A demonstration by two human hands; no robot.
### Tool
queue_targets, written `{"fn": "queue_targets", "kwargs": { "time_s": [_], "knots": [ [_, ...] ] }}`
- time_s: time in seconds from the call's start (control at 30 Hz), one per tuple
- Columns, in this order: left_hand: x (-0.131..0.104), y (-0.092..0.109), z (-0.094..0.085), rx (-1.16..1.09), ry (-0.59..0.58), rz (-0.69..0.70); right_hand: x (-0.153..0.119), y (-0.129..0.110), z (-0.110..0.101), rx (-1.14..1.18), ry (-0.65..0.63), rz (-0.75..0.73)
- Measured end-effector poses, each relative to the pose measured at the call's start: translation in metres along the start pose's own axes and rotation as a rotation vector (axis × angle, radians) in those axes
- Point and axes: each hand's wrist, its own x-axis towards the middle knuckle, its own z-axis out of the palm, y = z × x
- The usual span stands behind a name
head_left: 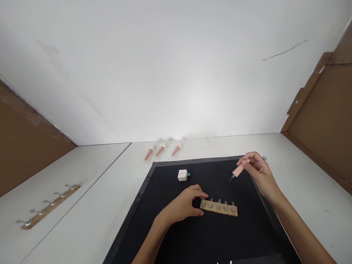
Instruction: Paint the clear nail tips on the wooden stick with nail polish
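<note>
My left hand (pixel 192 201) curls around the left end of a tan strip-shaped stand (pixel 221 212), thumb and index finger on its two sides. On the stand several clear false nail tips (pixel 219 204) stand upright in a row; the leftmost one looks teal. Raised above the mat's right part, my right hand (pixel 255 170) pinches the pink cap of a nail polish brush (pixel 238 170), its dark teal bristles pointing down and left, apart from the tips. An uncapped white nail polish bottle (pixel 182 175) lies on its side, teal neck to the right.
Three white bottles with pink caps (pixel 161 148) lie by the back wall. A second strip with several tips (pixel 52 207) rests on the white table at left. A black mat (pixel 165 227) lies under my hands. Brown panels (pixel 324 121) flank both sides.
</note>
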Motion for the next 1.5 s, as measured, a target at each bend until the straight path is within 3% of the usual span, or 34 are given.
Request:
{"fn": "queue_targets", "kwargs": {
  "time_s": [0.1, 0.2, 0.27, 0.3, 0.4, 0.57, 0.87, 1.07, 1.2, 1.37, 1.5],
  "knots": [
    [-0.009, -0.008, -0.015, -0.047, 0.042, -0.050, 0.000, 0.000, 0.002, -0.006, 0.004, 0.006],
    [-0.012, -0.023, -0.027, -0.067, 0.325, -0.104, -0.001, 0.002, 0.005, -0.010, 0.018, 0.025],
    [-0.008, -0.034, -0.031, -0.004, 0.613, -0.180, -0.001, 0.003, 0.007, -0.017, 0.032, 0.056],
    [-0.004, -0.039, -0.030, 0.015, 0.679, -0.210, -0.001, 0.004, 0.008, -0.021, 0.041, 0.077],
    [0.008, -0.049, -0.024, 0.053, 0.736, -0.263, -0.001, 0.003, 0.011, -0.031, 0.060, 0.129],
    [0.017, -0.051, -0.015, 0.075, 0.744, -0.297, -0.003, -0.001, 0.016, -0.051, 0.058, 0.194],
    [0.013, -0.051, -0.022, -0.104, 0.729, -0.208, -0.004, 0.002, 0.019, -0.073, 0.043, 0.192],
    [0.009, -0.023, -0.014, -0.346, 0.569, 0.006, -0.019, -0.002, 0.031, -0.090, -0.007, 0.002],
    [0.005, -0.005, -0.007, -0.466, 0.501, 0.093, -0.030, -0.008, 0.037, -0.231, -0.072, -0.125],
    [0.003, -0.001, -0.005, -0.596, 0.441, 0.121, -0.032, -0.007, 0.037, -0.324, -0.146, -0.183],
    [0.002, 0.000, -0.006, -0.644, 0.430, 0.134, -0.031, -0.006, 0.038, -0.352, -0.132, -0.205]
  ]
}}
